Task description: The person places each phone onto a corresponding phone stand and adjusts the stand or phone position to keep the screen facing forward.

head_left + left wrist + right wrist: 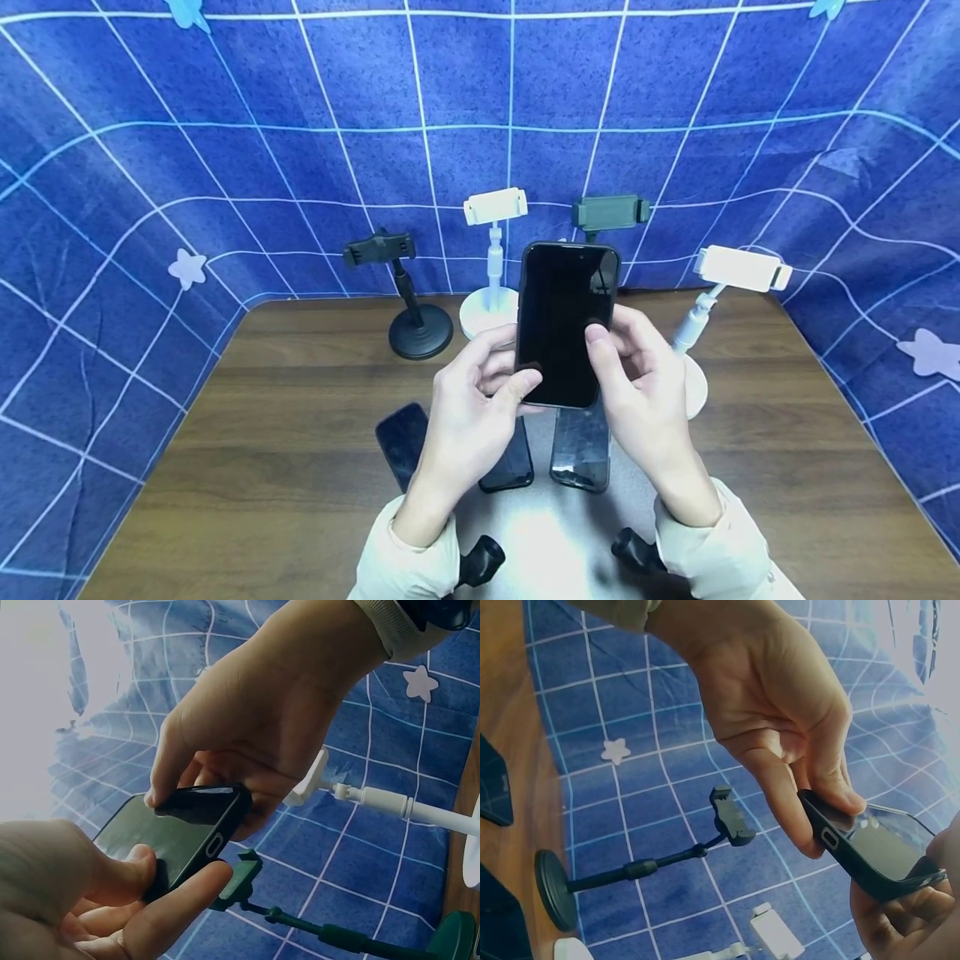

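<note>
A black smartphone [567, 325] is held up above the table in both hands, its dark screen facing the head camera. My left hand [476, 400] grips its lower left corner, thumb on the screen and fingers behind. On the opposite side, my right hand [645, 383] holds the right edge, with the thumb lying on the glass. The left wrist view shows the phone's thick dark edge [214, 844] with an oval cutout between both hands. Below the hands lie three dark phones: a left one [403, 442], a middle one [512, 462] and a right one [581, 446].
Behind the hands stand several phone holders: a black one [420, 331], a white one [495, 258], a dark green one [611, 213] and a tilted white one [742, 268]. A blue gridded cloth [300, 167] surrounds the wooden table [262, 433]. A bright grey mat [540, 533] lies in front.
</note>
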Motion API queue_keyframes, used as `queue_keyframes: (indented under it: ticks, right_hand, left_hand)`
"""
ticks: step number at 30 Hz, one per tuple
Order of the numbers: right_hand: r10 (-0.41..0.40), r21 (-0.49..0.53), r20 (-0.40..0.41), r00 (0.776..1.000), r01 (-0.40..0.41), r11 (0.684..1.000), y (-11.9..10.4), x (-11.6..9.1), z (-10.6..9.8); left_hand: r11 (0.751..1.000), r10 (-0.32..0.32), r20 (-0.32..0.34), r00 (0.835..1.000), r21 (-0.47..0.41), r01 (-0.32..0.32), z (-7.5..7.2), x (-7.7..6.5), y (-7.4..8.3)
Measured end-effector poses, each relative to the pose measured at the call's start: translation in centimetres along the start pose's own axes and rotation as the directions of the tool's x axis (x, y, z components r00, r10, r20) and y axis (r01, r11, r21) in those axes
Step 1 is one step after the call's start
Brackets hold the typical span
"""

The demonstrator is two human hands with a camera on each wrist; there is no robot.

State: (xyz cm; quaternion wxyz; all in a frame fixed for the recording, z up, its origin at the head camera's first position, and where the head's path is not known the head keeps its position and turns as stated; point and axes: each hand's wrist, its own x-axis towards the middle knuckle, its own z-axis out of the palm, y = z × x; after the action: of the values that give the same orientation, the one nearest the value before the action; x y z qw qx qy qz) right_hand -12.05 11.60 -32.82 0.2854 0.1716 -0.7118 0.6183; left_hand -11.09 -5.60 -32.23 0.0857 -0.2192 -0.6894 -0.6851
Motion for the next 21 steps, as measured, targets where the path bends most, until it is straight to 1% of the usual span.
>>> queue_keyframes:
  ticks: [7,15,21]
  right_hand:
    - [-0.008,0.025,0.050,0.999,0.007,1.000,-0.13,-0.16,0.22]
    - [-0.005,-0.003,0.095,0.995,0.005,1.000,-0.19,-0.26,0.40]
    - [-0.019,-0.055,0.120,0.993,0.025,0.998,-0.07,-0.18,0.15]
  left_hand:
    - [1.000,-0.019,-0.034,0.999,-0.018,0.018,-0.19,0.06,0.02]
    - [1.000,-0.023,-0.064,0.998,-0.021,0.021,-0.48,0.15,0.14]
    - [1.000,-0.014,-0.064,0.998,-0.002,0.014,-0.64,0.17,0.09]
